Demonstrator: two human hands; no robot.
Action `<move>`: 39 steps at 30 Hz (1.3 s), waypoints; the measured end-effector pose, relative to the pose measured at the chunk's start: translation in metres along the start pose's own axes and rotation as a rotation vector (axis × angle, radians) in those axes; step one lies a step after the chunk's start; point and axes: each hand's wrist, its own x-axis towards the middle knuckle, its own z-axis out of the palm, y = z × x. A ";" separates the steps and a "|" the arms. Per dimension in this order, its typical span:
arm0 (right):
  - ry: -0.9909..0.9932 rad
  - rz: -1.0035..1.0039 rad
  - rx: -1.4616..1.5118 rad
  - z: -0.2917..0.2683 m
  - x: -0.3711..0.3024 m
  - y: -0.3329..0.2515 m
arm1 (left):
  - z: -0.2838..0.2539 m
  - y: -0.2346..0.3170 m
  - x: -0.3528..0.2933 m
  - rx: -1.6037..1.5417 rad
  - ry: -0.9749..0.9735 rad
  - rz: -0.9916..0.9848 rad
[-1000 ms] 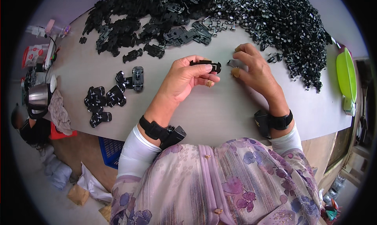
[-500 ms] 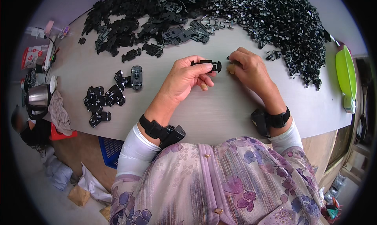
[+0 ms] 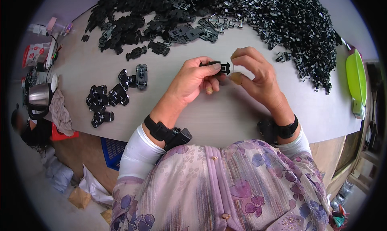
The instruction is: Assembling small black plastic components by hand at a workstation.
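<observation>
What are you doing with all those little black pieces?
A person at a table holds a small black plastic part in the left hand. The right hand pinches at that part's end, seemingly fitting something tiny onto it. Behind lie a big heap of flat black parts and a heap of small wheel pieces. A small group of black pieces sits to the left.

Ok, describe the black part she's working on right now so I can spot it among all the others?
Start at the grey table and find the two hands meeting near its middle. The small flat black part is pinched in the left hand, with the right hand at its right end. It is the only piece lifted off the table; the rest lie in piles.
</observation>
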 end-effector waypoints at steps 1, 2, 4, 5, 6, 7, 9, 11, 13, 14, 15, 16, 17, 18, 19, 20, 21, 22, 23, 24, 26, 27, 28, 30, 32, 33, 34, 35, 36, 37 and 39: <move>-0.013 -0.067 -0.034 0.004 0.000 -0.003 | 0.002 -0.002 0.000 -0.036 -0.021 0.006; -0.026 -0.135 -0.068 0.008 -0.001 -0.005 | 0.003 -0.004 0.000 -0.073 -0.042 0.013; -0.023 -0.117 -0.064 0.012 -0.005 -0.005 | 0.004 -0.006 0.000 -0.075 -0.051 0.017; -0.017 -0.095 -0.050 0.011 -0.007 -0.005 | 0.004 -0.007 0.000 -0.076 -0.059 0.023; -0.012 -0.073 -0.033 0.011 -0.009 -0.006 | 0.006 -0.008 0.000 -0.078 -0.059 0.021; -0.013 -0.070 -0.034 0.012 -0.010 -0.006 | 0.007 -0.009 -0.001 -0.086 -0.059 0.036; 0.002 -0.081 -0.012 0.014 -0.014 -0.004 | 0.010 -0.011 -0.002 -0.097 -0.063 0.050; 0.025 -0.110 -0.028 0.015 -0.015 -0.003 | 0.012 -0.011 -0.003 -0.123 -0.079 0.057; 0.051 -0.134 -0.058 0.016 -0.018 -0.002 | 0.013 -0.011 -0.005 -0.122 -0.102 0.047; 0.065 -0.155 -0.029 0.018 -0.019 -0.002 | 0.013 -0.011 -0.007 -0.118 -0.114 0.039; 0.079 -0.178 0.000 0.018 -0.019 -0.001 | 0.013 -0.010 -0.007 -0.119 -0.129 0.038; 0.081 -0.175 -0.014 0.018 -0.020 -0.002 | 0.014 -0.009 -0.009 -0.054 -0.111 0.036; 0.085 -0.168 0.005 0.019 -0.022 -0.003 | 0.015 -0.008 -0.010 0.012 -0.093 0.034; 0.090 -0.159 0.023 0.018 -0.025 -0.006 | 0.016 -0.007 -0.010 0.010 -0.109 0.034; 0.059 -0.054 0.057 0.015 -0.028 -0.013 | 0.016 -0.007 -0.010 0.039 -0.124 0.021; 0.061 -0.050 0.045 0.009 -0.028 -0.012 | 0.017 -0.008 -0.010 0.069 -0.137 0.009; 0.042 0.007 0.109 0.002 -0.028 -0.009 | 0.017 -0.010 -0.009 0.057 -0.129 0.016; 0.020 0.065 0.175 -0.007 -0.028 -0.006 | 0.017 -0.010 -0.007 0.055 -0.133 0.019; 0.071 0.080 0.089 -0.022 -0.026 -0.001 | 0.017 -0.011 -0.005 0.042 -0.082 0.040; 0.191 0.157 -0.051 -0.034 -0.026 0.009 | 0.016 -0.010 -0.006 0.031 -0.022 0.062; 0.362 0.312 -0.414 -0.060 -0.035 0.039 | 0.014 -0.011 -0.002 0.049 -0.034 0.055; 0.341 0.396 -0.573 -0.066 -0.034 0.043 | 0.015 -0.007 -0.004 0.051 -0.021 0.052; 0.276 0.479 -0.631 -0.066 -0.039 0.054 | 0.016 -0.007 -0.006 0.050 -0.011 0.046; 0.145 0.531 -0.597 -0.063 -0.041 0.064 | 0.018 -0.007 -0.004 0.025 -0.018 0.037; 0.102 0.486 -0.593 -0.059 -0.041 0.061 | 0.017 -0.007 -0.003 0.001 -0.025 0.027; 0.063 0.438 -0.601 -0.058 -0.039 0.059 | 0.015 -0.007 -0.002 -0.024 -0.044 0.018; 0.061 0.435 -0.593 -0.057 -0.038 0.057 | 0.014 -0.007 -0.002 -0.049 -0.064 0.010; 0.044 0.433 -0.591 -0.056 -0.038 0.053 | 0.015 -0.007 -0.003 -0.047 -0.057 0.011; 0.026 0.431 -0.589 -0.055 -0.037 0.050 | 0.016 -0.008 -0.003 -0.011 -0.031 0.024; 0.025 0.427 -0.583 -0.053 -0.037 0.047 | 0.016 -0.008 -0.004 0.025 -0.005 0.037; 0.031 0.320 -0.332 -0.050 -0.035 0.037 | 0.016 -0.008 -0.004 0.044 -0.004 0.040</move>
